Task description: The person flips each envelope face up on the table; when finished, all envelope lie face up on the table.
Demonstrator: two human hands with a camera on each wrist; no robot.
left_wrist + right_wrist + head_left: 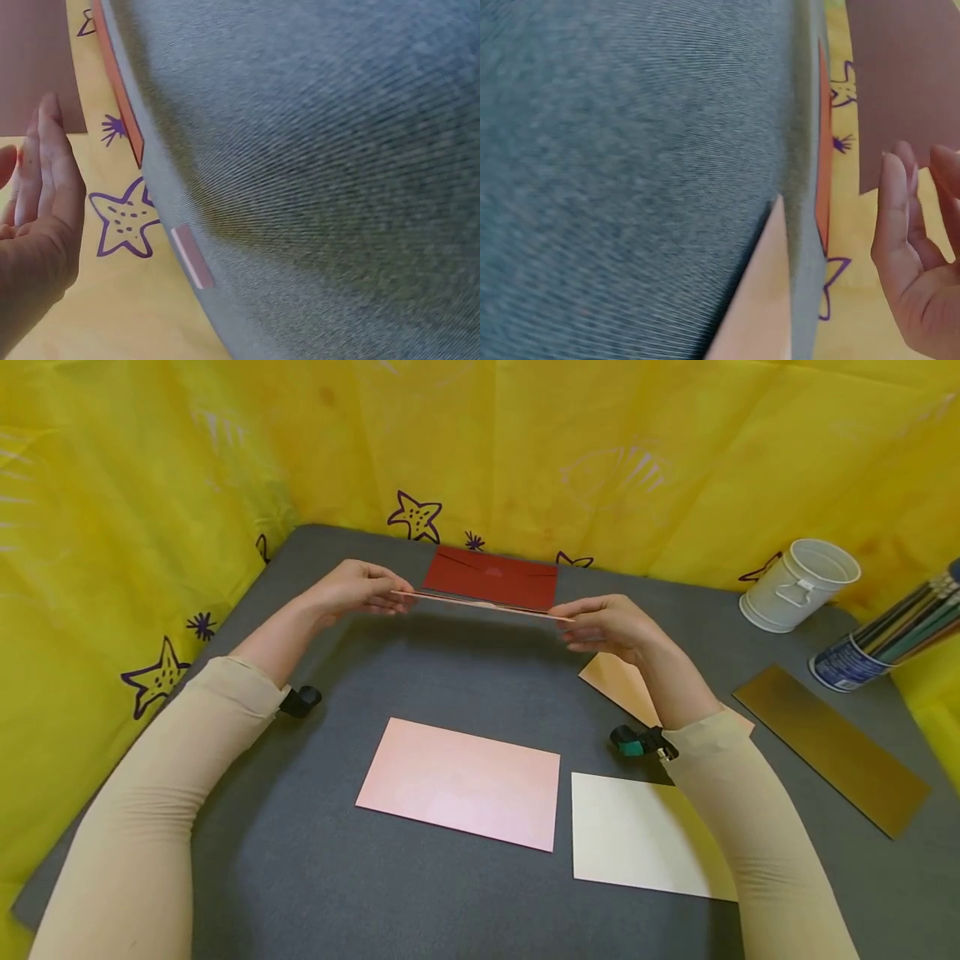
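Both left hand (365, 587) and right hand (609, 625) pinch a pinkish envelope (465, 602) at twelve o'clock. Apparently the carrying step; lowering needs levelness.

Pinkish card (37, 60), perhaps envelope | edge-on in head view | aloft between fingers (382, 587)

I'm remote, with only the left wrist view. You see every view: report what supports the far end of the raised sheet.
Observer: In the head view, the right hand holds that end of the raised sheet.

Operator: Tell me about any containers on the table.

Observer: A white can stands toward the right rear of the table.

Operator: Describe what stands next to it.

Observer: A blue container, with long thin sticks in it.
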